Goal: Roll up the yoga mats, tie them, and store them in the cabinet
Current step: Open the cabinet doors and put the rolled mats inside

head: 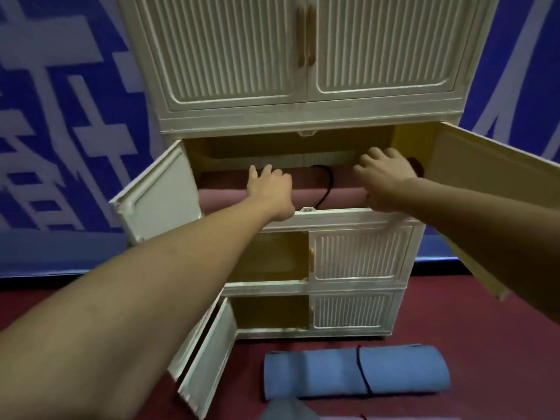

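A rolled pink yoga mat (224, 197), tied round its middle with a black cord (328, 184), lies across the open middle compartment of the cream cabinet (303, 119). My left hand (269, 192) rests on the roll left of the cord with fingers spread. On the roll's right part, near its end, my right hand (383, 180) presses with fingers spread. A second rolled mat, blue (354, 372) and tied with a black cord, lies on the dark red floor in front of the cabinet.
Both doors of the middle compartment (157, 192) (497, 189) swing out wide. Left doors of the two lower compartments (206, 356) stand open too; their right doors are closed. The top doors are closed. A blue wall (60, 116) rises behind. Grey fabric (288, 410) shows at the bottom edge.
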A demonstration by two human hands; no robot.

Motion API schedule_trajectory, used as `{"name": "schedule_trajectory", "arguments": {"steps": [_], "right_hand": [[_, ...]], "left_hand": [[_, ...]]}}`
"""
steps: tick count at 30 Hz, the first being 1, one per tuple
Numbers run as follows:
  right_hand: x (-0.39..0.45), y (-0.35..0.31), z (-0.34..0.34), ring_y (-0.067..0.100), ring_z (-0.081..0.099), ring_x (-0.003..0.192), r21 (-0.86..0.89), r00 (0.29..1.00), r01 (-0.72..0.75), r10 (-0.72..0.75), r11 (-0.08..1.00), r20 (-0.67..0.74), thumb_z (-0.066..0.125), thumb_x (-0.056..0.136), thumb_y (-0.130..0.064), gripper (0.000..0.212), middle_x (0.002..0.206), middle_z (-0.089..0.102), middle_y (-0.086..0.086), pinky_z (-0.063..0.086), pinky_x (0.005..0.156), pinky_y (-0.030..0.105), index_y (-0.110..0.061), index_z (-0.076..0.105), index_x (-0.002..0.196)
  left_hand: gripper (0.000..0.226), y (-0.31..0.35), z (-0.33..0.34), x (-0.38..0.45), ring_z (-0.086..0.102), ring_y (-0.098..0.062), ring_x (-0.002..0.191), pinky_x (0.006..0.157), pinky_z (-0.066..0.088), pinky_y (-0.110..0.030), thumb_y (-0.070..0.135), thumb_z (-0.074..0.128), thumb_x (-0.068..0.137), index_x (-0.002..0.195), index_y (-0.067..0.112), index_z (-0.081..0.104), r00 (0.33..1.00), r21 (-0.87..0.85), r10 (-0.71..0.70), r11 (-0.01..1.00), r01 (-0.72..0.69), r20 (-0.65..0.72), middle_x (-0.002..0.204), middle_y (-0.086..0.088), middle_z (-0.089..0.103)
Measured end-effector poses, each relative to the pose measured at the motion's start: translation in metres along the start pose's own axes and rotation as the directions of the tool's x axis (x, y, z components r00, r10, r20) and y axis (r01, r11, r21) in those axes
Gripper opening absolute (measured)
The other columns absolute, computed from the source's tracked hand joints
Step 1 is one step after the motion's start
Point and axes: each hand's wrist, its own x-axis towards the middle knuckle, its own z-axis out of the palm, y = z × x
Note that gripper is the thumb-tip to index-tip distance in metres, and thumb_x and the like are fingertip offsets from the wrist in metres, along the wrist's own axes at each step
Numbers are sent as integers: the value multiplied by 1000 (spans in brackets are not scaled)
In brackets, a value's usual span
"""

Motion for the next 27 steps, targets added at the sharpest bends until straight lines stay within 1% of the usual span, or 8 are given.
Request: {"name": "schedule_trajectory", "arguments": {"steps": [5,8,10,13,15,18,23,27], "right_hand": [[-49,24,-41,31,43,126,28,985,-172,172,985,-26,70,78,-57,59,124,58,9,38,104,45,-18,61,122],[-79,35,-60,44,30,141,60,938,-345,342,937,50,73,79,-48,71,143,48,21,29,113,59,-8,50,134],[-98,44,-70,52,21,145,114,876,-478,464,871,131,74,81,-36,82,152,36,27,26,112,68,-3,35,145],[-125,58,-72,55,38,134,278,756,-654,599,704,264,75,81,-30,89,144,41,31,37,105,68,-4,25,150],[-145,65,-69,49,52,119,429,703,-705,633,564,323,75,81,-23,78,128,50,28,49,97,61,-3,34,144],[-163,65,-62,39,53,114,591,697,-663,667,460,263,74,82,-7,58,122,51,21,55,90,48,-3,44,133],[-174,49,-56,36,59,103,795,597,-590,738,138,314,66,82,0,44,115,55,18,54,79,43,-4,48,121],[-186,32,-35,30,68,69,838,638,-540,688,79,346,57,85,-18,11,80,68,14,56,60,36,-7,59,84]], "left_hand": [[67,-47,-37,-75,20,-32,154,123,3,-63,44,65,87,146,17,47,979,90,-181,978,189,-91,156,-10,42],[67,-76,-53,-112,17,-33,154,121,3,-68,45,70,83,140,18,51,931,73,-308,942,326,-194,156,-10,39],[78,-92,-59,-133,11,-36,155,120,6,-70,43,76,79,146,17,44,880,-1,-399,911,413,-256,162,-13,30],[104,-108,-57,-162,8,-41,155,118,16,-69,30,84,76,158,19,21,764,-256,-585,809,529,-273,167,-14,14],[112,-113,-52,-180,20,-44,149,112,32,-65,14,85,74,159,21,14,704,-442,-671,718,537,-233,164,-17,15],[111,-108,-39,-200,46,-46,130,95,51,-53,-4,80,76,160,18,12,732,-557,-643,701,445,-225,159,-18,24],[79,-79,-33,-206,51,-37,126,96,48,-43,-10,71,81,148,12,35,695,-821,-669,534,202,-264,145,-16,43],[45,-51,-9,-202,62,-32,107,79,49,-39,0,70,87,125,12,48,682,-870,-726,389,302,-87,123,-13,59]]}}
